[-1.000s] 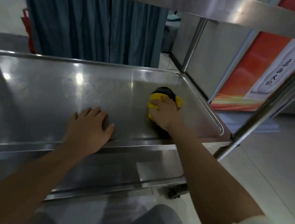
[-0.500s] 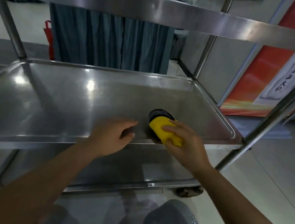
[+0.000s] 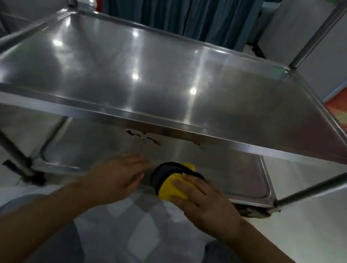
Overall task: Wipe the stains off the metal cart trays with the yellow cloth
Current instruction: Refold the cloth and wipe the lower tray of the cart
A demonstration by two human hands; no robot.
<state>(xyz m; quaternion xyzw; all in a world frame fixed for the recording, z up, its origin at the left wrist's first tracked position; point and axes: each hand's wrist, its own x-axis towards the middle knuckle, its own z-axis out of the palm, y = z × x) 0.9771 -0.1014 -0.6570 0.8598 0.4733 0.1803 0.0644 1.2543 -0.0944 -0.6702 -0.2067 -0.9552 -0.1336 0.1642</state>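
One head view — looking steeply down, close over cart trays (image 3: 168, 128)

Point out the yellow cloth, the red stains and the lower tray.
yellow cloth (image 3: 170, 188): head view, its yellow face.
red stains (image 3: 144, 138): head view, middle of streak.
lower tray (image 3: 265, 181): head view, right rim.

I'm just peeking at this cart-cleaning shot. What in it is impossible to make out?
- Head view: how far the red-brown stains reach on the lower tray; the upper tray hides the rest.
- Left hand: motion-blurred, so finger contact cannot be judged.
- Yellow cloth: the right hand covers its near part.
- The person's elbows: cut off by the bottom edge.
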